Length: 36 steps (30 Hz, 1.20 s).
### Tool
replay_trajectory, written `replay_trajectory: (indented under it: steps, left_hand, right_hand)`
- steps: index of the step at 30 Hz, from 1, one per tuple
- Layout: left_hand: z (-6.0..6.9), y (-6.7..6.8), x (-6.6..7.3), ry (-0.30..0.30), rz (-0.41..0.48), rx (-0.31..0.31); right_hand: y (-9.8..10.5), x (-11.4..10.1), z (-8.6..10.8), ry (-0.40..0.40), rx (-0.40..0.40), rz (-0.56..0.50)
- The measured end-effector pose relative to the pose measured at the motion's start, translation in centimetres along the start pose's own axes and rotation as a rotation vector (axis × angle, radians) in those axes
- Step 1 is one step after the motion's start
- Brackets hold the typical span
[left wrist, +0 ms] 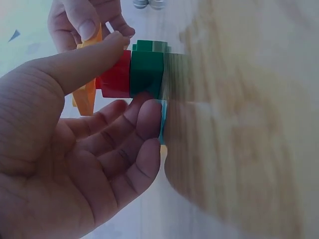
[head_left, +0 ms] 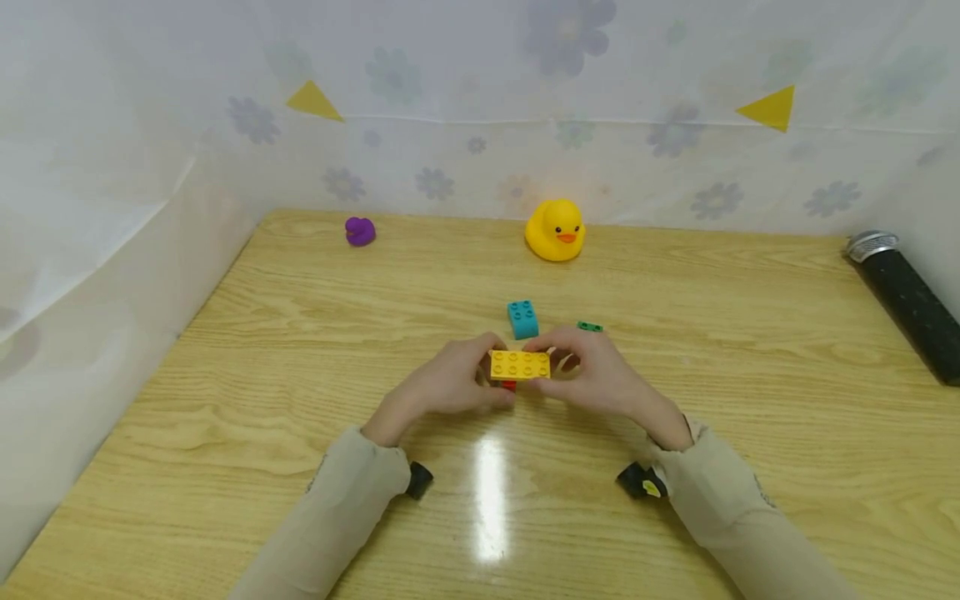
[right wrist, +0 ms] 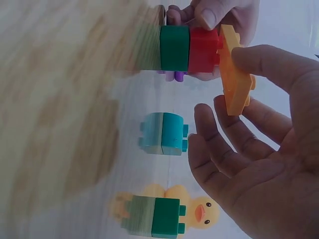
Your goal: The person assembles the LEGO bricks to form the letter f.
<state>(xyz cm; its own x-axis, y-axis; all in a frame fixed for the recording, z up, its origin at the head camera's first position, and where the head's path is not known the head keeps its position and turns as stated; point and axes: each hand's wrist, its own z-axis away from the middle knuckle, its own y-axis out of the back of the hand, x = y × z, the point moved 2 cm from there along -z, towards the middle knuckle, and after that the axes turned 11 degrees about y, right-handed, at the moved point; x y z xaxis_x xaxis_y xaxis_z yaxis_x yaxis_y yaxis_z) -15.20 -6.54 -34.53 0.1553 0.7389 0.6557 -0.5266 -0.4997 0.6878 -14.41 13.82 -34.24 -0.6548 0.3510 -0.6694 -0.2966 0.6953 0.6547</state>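
Observation:
My right hand (head_left: pixel 592 371) pinches a yellow toy brick (head_left: pixel 520 366) with two rows of studs between thumb and fingers. The brick sits at a tilt over the studs of a red brick (right wrist: pixel 203 50). Below the red brick is a green brick (right wrist: pixel 174 48), which stands on the table. My left hand (head_left: pixel 457 377) holds the red brick from the side, its thumb on one face and its fingers curled on the other. From the head view the yellow brick hides most of this stack.
Just beyond the hands stand a teal brick (head_left: pixel 522 320) and another green brick (head_left: pixel 590 327). Farther back are a yellow duck (head_left: pixel 555 232) and a small purple duck (head_left: pixel 360 232). A black microphone (head_left: pixel 907 304) lies at the right edge of the wooden table (head_left: pixel 225 400).

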Motion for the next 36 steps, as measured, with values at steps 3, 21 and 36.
replay_trajectory:
  steps: [3,21,36]
  left_hand:
    - [-0.01,-0.02,0.00,-0.013,0.002,0.001]
    - [0.03,-0.04,0.24,-0.074,-0.026,0.024]
    - [0.13,0.02,0.30,-0.085,-0.005,0.064]
  right_hand:
    - [-0.08,0.03,0.01,0.003,-0.004,-0.002]
    - [-0.22,-0.23,-0.14,0.030,-0.030,-0.010]
    - [-0.35,-0.31,-0.11,0.091,-0.021,0.050]
